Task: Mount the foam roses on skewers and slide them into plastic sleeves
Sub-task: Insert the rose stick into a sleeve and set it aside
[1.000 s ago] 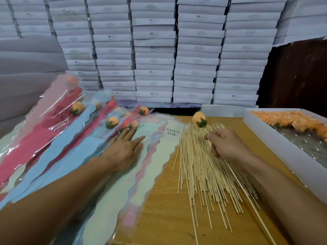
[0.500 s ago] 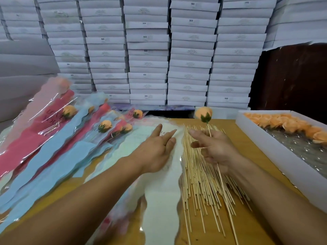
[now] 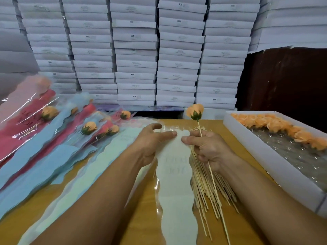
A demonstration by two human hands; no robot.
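A white wavy-edged plastic sleeve [image 3: 176, 188] lies lifted over the table's middle. My left hand [image 3: 152, 142] pinches its top edge from the left. My right hand [image 3: 208, 149] grips a skewer that carries an orange foam rose [image 3: 195, 112], upright above my fingers, and its forefinger and thumb touch the sleeve's top from the right. Loose bamboo skewers [image 3: 208, 188] are piled under and beside my right hand. A white tray [image 3: 265, 167] at the right holds several loose orange roses [image 3: 276, 124].
Finished roses in red, blue and pink sleeves [image 3: 46, 131] fan out on the left. Empty pale sleeves [image 3: 99, 167] lie under my left forearm. Stacked white boxes [image 3: 177, 50] wall off the back of the wooden table [image 3: 145, 209].
My left hand has drawn one white sleeve off the pile toward the middle. My right hand has raised the skewered rose off the skewer pile and come to the sleeve's top.
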